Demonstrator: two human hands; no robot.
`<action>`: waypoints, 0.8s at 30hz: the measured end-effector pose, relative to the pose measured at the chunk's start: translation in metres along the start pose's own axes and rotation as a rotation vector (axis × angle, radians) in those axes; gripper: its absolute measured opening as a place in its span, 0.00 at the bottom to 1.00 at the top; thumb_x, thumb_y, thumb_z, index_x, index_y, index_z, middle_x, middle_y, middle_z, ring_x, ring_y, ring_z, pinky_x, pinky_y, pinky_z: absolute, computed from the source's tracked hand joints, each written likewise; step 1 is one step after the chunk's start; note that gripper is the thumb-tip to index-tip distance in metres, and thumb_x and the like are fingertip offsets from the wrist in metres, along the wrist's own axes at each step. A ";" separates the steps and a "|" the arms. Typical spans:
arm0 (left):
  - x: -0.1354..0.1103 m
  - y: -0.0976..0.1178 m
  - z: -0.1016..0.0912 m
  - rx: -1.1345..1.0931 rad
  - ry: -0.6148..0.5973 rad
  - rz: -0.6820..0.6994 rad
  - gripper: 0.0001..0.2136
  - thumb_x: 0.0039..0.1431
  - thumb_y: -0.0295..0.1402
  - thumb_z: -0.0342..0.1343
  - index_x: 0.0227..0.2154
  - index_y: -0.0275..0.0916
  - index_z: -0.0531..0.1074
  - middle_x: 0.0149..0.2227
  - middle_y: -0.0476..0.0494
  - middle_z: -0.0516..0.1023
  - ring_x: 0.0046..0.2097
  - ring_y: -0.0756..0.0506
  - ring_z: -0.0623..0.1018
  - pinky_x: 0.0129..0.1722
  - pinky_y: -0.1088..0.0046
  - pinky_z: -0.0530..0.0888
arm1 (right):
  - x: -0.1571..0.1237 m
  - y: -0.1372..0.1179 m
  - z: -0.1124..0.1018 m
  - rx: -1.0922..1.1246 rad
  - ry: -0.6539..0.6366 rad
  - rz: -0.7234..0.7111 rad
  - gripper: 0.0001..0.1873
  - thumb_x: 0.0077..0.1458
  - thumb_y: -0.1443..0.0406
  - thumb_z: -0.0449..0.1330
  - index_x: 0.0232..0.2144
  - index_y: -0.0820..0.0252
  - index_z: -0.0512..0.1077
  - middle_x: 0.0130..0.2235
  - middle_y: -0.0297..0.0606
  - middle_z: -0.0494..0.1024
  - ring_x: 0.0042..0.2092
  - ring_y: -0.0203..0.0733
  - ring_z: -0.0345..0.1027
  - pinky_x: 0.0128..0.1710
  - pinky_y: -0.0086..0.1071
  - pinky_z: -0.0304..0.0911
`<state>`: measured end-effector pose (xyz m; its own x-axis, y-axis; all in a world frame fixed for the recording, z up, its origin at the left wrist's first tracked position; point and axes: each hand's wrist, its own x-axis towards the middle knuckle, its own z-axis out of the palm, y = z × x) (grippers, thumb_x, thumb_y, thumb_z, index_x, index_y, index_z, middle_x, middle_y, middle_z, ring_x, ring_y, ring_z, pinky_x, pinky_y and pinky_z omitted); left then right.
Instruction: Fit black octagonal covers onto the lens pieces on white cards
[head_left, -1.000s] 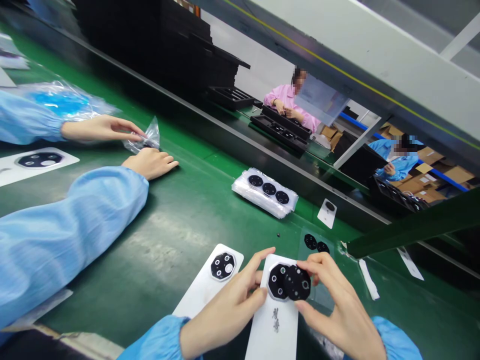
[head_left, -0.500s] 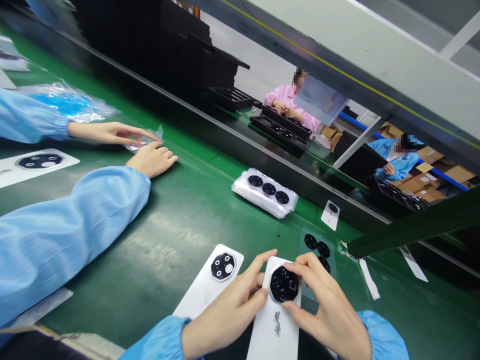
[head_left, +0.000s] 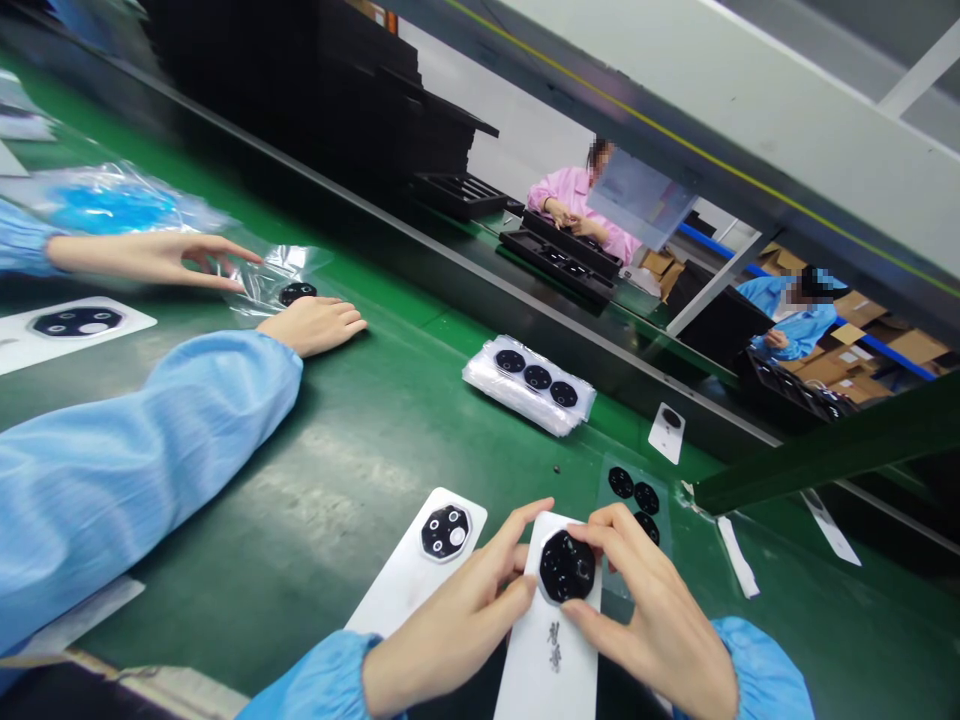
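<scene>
A white phone back panel (head_left: 551, 665) with dark lettering lies before me at the lower middle. My left hand (head_left: 469, 600) grips its left edge, thumb and fingers near the top corner. On its upper part sits a black eight-sided camera cover (head_left: 568, 568). My right hand (head_left: 649, 610) pinches this cover between thumb at the lower edge and fingers at the upper right. Left of my left hand rests a second white phone back panel (head_left: 405, 590) with a camera cover showing ring-shaped lenses. Behind my right hand is a clear sheet of black camera covers (head_left: 646, 497), partly hidden.
A co-worker's hands (head_left: 311, 325) and blue sleeves reach in from the left, by a clear film (head_left: 281, 270). A wrapped stack of camera covers (head_left: 529, 385) stands mid-bench. Beyond runs a belt with a small panel (head_left: 667, 433); a green post (head_left: 825, 450) slants at right.
The co-worker's far hand has drawn left, stretching the clear film and exposing a black cover. Panels on the belt have slid slightly right. My hands have hardly moved.
</scene>
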<state>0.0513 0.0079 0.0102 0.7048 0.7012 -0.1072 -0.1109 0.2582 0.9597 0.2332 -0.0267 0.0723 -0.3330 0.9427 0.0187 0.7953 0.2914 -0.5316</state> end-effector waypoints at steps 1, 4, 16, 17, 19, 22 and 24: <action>0.000 0.000 0.000 -0.001 0.000 0.000 0.26 0.60 0.36 0.44 0.60 0.45 0.46 0.41 0.45 0.73 0.37 0.45 0.74 0.36 0.69 0.68 | 0.000 0.000 0.000 -0.001 -0.002 0.001 0.19 0.50 0.72 0.56 0.46 0.58 0.61 0.39 0.38 0.63 0.39 0.41 0.64 0.39 0.35 0.65; 0.000 0.000 0.000 -0.007 -0.001 0.002 0.26 0.60 0.36 0.44 0.60 0.45 0.46 0.41 0.45 0.73 0.37 0.45 0.73 0.36 0.69 0.68 | 0.001 -0.001 0.000 0.002 -0.008 0.001 0.19 0.50 0.72 0.56 0.46 0.58 0.61 0.39 0.38 0.63 0.39 0.41 0.63 0.39 0.35 0.64; -0.005 0.004 -0.002 0.185 0.042 0.019 0.25 0.63 0.36 0.40 0.62 0.45 0.44 0.59 0.46 0.62 0.59 0.43 0.62 0.58 0.64 0.56 | 0.001 -0.001 0.000 -0.097 0.000 -0.002 0.19 0.51 0.71 0.59 0.46 0.57 0.63 0.39 0.37 0.64 0.39 0.41 0.63 0.38 0.36 0.66; -0.005 0.004 -0.002 0.200 0.050 0.019 0.25 0.63 0.36 0.39 0.62 0.45 0.44 0.62 0.47 0.57 0.61 0.43 0.58 0.60 0.63 0.53 | 0.001 -0.001 0.001 -0.115 0.002 -0.004 0.18 0.51 0.71 0.60 0.45 0.56 0.64 0.39 0.37 0.64 0.39 0.41 0.63 0.38 0.36 0.66; -0.006 0.003 -0.001 0.211 0.057 0.009 0.25 0.64 0.36 0.39 0.63 0.45 0.43 0.64 0.49 0.51 0.63 0.42 0.53 0.62 0.62 0.48 | 0.001 -0.001 0.001 -0.146 0.008 -0.007 0.17 0.51 0.70 0.61 0.44 0.56 0.65 0.38 0.36 0.65 0.38 0.41 0.64 0.37 0.35 0.66; -0.005 0.000 0.003 0.183 0.086 -0.019 0.25 0.64 0.37 0.39 0.63 0.46 0.44 0.64 0.50 0.52 0.64 0.41 0.52 0.62 0.60 0.49 | 0.001 -0.004 0.002 -0.176 0.025 -0.004 0.18 0.49 0.69 0.63 0.43 0.56 0.66 0.36 0.35 0.65 0.36 0.40 0.64 0.34 0.34 0.67; -0.005 -0.002 0.007 0.143 0.131 -0.032 0.24 0.64 0.40 0.40 0.62 0.46 0.46 0.64 0.50 0.53 0.64 0.40 0.52 0.62 0.59 0.50 | 0.001 -0.007 0.003 -0.192 0.031 0.007 0.18 0.48 0.69 0.64 0.42 0.56 0.66 0.34 0.34 0.65 0.35 0.39 0.64 0.33 0.33 0.66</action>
<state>0.0533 -0.0007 0.0103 0.6084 0.7769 -0.1623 0.0171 0.1916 0.9813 0.2259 -0.0281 0.0739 -0.3135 0.9486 0.0435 0.8807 0.3076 -0.3602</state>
